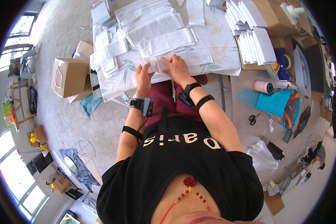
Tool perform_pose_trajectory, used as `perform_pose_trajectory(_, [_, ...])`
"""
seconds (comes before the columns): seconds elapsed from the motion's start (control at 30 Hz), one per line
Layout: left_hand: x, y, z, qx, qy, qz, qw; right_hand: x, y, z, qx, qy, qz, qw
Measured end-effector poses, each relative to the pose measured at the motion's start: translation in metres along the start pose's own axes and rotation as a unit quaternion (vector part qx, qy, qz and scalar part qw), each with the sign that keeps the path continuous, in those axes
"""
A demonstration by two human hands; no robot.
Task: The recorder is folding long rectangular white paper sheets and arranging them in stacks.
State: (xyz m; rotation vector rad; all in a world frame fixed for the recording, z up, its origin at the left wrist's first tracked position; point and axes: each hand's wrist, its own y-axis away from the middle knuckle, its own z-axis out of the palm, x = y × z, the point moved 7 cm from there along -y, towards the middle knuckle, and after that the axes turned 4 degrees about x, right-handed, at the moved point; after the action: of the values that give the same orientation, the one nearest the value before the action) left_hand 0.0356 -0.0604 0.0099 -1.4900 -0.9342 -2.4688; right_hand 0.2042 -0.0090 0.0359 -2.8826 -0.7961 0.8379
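Observation:
At the near edge of the table, a thin white sleeve [153,65], partly see-through, lies between my hands. My left hand [143,79] pinches its left end, thumb and fingers closed on it. My right hand [176,69] bends over its right part, with thumb and forefinger gripping it and the other fingers on the white layer beneath. Under and beside my right hand stretches a long flat white sleeve [201,56]. Just beyond lies a stack of white sleeves [167,42], and farther off a larger pile [145,16].
A leaf-patterned white cloth covers the table [227,63]. White folded stacks [255,46] stand at the right beside cardboard boxes [282,18]. Left of the table is another cardboard box [69,77]. On the floor at right are a blue bag [274,104] and black scissors [253,118].

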Motion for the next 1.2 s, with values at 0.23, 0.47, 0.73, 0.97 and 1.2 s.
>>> perform_pose_trajectory(0.23, [0.006, 0.007, 0.016, -0.016, 0.012, -0.026, 0.999, 0.002, -0.003, -0.001, -0.007, 0.000, 0.006, 1.000])
perform_pose_trajectory(0.47, [0.006, 0.006, 0.024, -0.030, 0.013, -0.028, 0.999, 0.003, -0.005, 0.002, -0.022, 0.023, 0.012, 0.999])
perform_pose_trajectory(0.73, [-0.002, -0.001, 0.024, -0.041, 0.010, -0.032, 0.999, 0.003, -0.005, 0.003, -0.030, 0.026, 0.012, 0.999])
perform_pose_trajectory(0.97, [-0.003, 0.002, 0.033, -0.027, -0.026, -0.039, 0.999, 0.003, 0.003, -0.007, -0.026, -0.003, 0.015, 1.000])
perform_pose_trajectory(1.2, [-0.002, 0.013, 0.058, -0.073, -0.150, -0.023, 0.986, 0.033, 0.029, -0.028, 0.013, -0.202, 0.111, 0.973])
